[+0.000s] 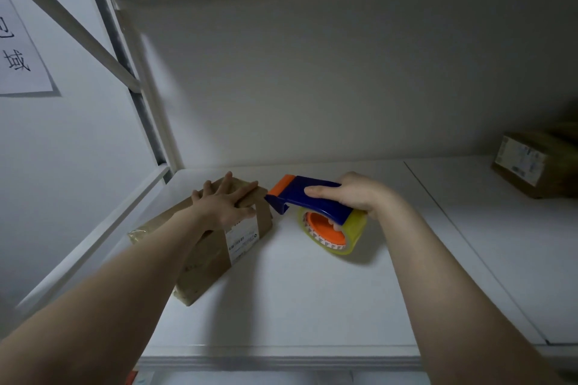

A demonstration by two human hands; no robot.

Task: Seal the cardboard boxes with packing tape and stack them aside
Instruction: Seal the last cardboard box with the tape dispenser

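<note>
**One white shelf board** filled the lower field, backed by one plain white rear panel. A seam divided the board into two sections.

**Two cardboard boxes** were visible.
- The nearer box lay on the left part of the board, set diagonally with its long axis running from near left to far right. Glossy clear tape showed at its near-left end.
- The farther box stood well apart at the right edge, in shadow. Whether more boxes stood behind it could not be told.

**One paper sign** with printed characters hung on the left wall.

**One tape dispenser**, blue with an orange nose, was held just right of the nearer box, nose pointing at that box's far top corner. Contact between nose and box could not be told. It carried one tape roll, yellowish-clear on an orange core, low over the board.

**Two bare hands** were in view.
- The left hand lay flat on the far end of the nearer box's top, fingers straight and spread wide.
- The right hand gripped the dispenser, fingers curled round its blue handle.

**Two white shipping labels** appeared, one on each box: on the nearer and on the farther.
</note>
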